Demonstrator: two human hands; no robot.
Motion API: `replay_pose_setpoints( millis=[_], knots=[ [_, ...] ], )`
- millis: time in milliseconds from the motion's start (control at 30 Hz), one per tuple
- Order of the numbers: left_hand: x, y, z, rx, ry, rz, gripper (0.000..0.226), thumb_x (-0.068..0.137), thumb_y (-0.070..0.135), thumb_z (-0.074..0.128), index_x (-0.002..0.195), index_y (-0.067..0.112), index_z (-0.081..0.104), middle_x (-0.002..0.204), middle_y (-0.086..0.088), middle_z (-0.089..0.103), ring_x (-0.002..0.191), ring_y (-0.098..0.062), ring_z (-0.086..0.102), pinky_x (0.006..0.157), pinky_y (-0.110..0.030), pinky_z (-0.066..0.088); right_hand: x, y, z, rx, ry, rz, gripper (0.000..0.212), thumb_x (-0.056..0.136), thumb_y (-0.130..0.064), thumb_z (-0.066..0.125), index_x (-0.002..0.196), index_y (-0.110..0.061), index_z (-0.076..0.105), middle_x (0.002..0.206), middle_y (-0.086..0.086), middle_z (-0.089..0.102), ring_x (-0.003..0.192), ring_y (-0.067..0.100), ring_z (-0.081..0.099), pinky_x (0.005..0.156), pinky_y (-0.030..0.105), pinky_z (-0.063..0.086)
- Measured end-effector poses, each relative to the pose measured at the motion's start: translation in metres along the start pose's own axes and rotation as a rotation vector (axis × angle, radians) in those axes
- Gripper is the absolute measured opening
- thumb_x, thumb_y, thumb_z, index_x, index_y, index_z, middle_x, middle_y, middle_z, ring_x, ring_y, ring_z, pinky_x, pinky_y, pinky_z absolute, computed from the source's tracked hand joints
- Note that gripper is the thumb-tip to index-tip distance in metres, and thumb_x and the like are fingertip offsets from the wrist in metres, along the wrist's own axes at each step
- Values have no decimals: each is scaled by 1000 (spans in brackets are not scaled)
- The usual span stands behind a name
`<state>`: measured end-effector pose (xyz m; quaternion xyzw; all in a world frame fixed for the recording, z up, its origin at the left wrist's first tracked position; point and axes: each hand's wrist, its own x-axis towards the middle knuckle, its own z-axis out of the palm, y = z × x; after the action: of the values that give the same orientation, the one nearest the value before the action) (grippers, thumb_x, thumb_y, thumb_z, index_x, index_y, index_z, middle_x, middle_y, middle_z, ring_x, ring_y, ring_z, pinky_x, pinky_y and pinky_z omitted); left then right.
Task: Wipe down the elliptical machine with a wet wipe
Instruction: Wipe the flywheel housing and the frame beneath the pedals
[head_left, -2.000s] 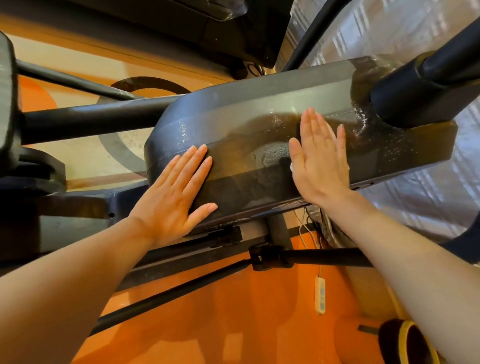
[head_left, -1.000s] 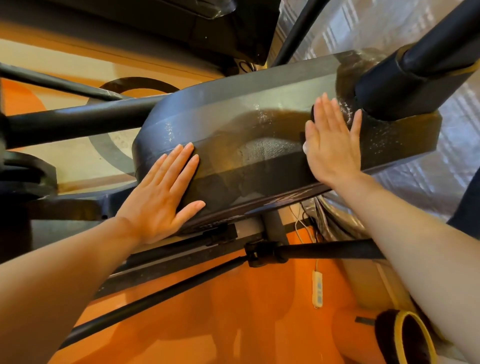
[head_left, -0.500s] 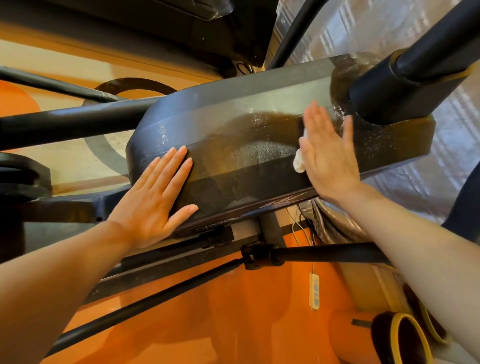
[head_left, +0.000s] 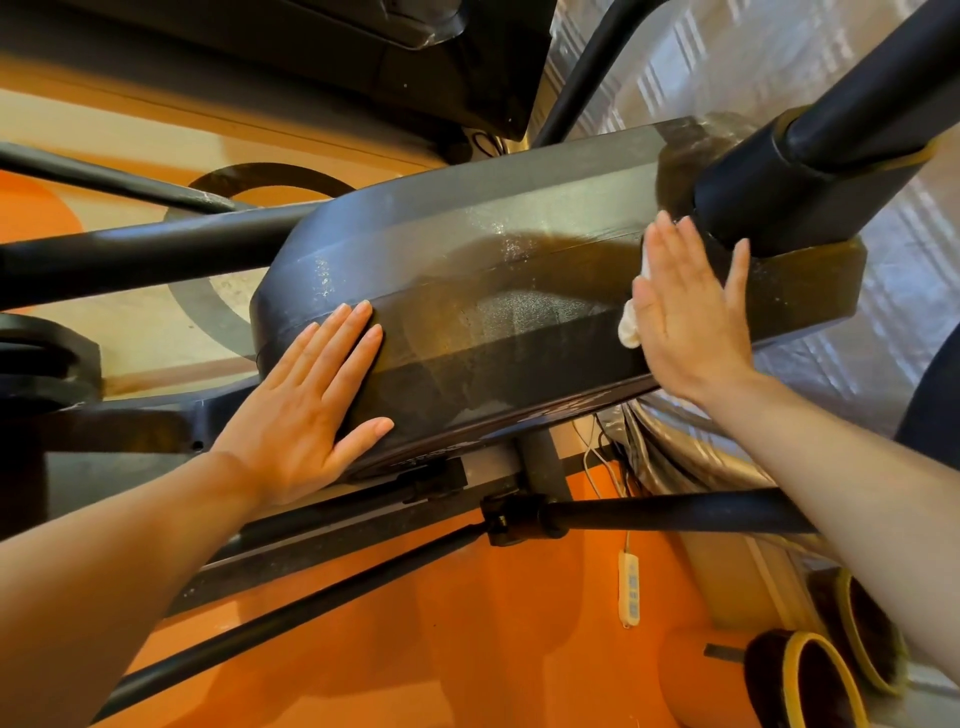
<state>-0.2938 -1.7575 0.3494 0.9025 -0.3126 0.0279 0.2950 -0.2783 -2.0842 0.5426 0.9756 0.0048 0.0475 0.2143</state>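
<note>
Across the middle of the frame, tilted up toward the right: elliptical machine (head_left: 498, 270), its housing a dark, angular, matte black shell with bevelled edges. Glistening with moisture on the upper face, tiny droplets near the centre and toward the left bevel; a duller, grainy patch on the side panel below. At the upper right end, a thick black post (head_left: 810, 161) rising from the housing in a rounded collar. Black tubular arms running off to the left and underneath.

Left hand (head_left: 306, 410), lower left of centre: flat against the rounded left end of the housing, fingers straight and together, thumb spread out along the lower edge, gripping nothing.

Right hand (head_left: 685, 317), right of centre: flat too, fingers straight and pointing up toward the collar, pressing a white wet wipe (head_left: 629, 325) against the side panel. Wipe mostly hidden under the palm, crumpled bits showing along the left edge of the hand.

Below: orange floor (head_left: 415, 623), a white power strip (head_left: 628, 587) lying on it with its cord trailing upward. Lower right corner: dark round objects with yellow rims (head_left: 810, 680), kind unclear.
</note>
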Motion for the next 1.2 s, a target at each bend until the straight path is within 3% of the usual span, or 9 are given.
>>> replay_pose_setpoints(
  millis=[133,233,533,700,933,1000,1133,1200],
  knots=[
    [1,0,0,10,-8,-2,79,99,67,19,159,19,5,167,0,-3,154,-20,-2,123,-29,-7,7,5,1,17,15,164,62,102,-41,3,158,-15,6,166,1,2,151,13,-4,122,44,-6],
    [0,-1,1,14,-8,-4,79,99,68,19,159,19,6,167,-1,-2,154,-21,-1,123,-29,-7,4,-1,0,3,1,184,64,101,-43,2,158,-15,5,166,2,0,151,14,-6,122,45,-6],
    [0,-1,3,8,-9,-12,78,99,67,21,160,21,6,167,1,-2,154,-22,0,123,-31,-5,-45,-10,7,111,-66,-312,60,103,-41,22,157,-15,13,165,0,8,152,13,2,122,47,3],
    [0,-1,3,10,-7,-5,77,99,66,22,160,20,6,167,0,-1,154,-22,1,123,-32,-3,-8,21,-6,63,-54,-9,61,103,-42,9,158,-14,6,166,1,3,150,9,-7,123,34,-4],
    [-1,-1,3,-1,-2,-8,77,99,66,21,159,20,8,167,-1,0,154,-23,2,123,-32,-3,11,5,-5,64,-64,112,67,102,-48,10,157,-11,-2,165,5,-5,151,15,-12,121,34,-10],
    [0,-1,2,3,-1,-8,78,99,66,22,159,19,8,167,-1,0,154,-23,2,124,-32,-3,7,-9,-6,75,-67,41,71,100,-53,10,157,-12,-2,165,5,-7,150,14,-14,122,36,-8],
    [-1,0,2,2,2,-7,78,99,65,23,159,17,10,167,-1,1,154,-23,2,124,-32,-3,-19,-17,-1,97,-120,-279,67,102,-49,14,157,-13,4,165,1,-3,151,11,-10,123,33,-5],
    [0,1,2,0,5,-4,78,99,65,24,159,18,10,167,-2,2,154,-23,2,124,-33,-2,-22,-2,-3,69,-130,-325,64,103,-47,12,157,-14,6,165,1,0,151,9,-8,123,34,-3]
  ],
)
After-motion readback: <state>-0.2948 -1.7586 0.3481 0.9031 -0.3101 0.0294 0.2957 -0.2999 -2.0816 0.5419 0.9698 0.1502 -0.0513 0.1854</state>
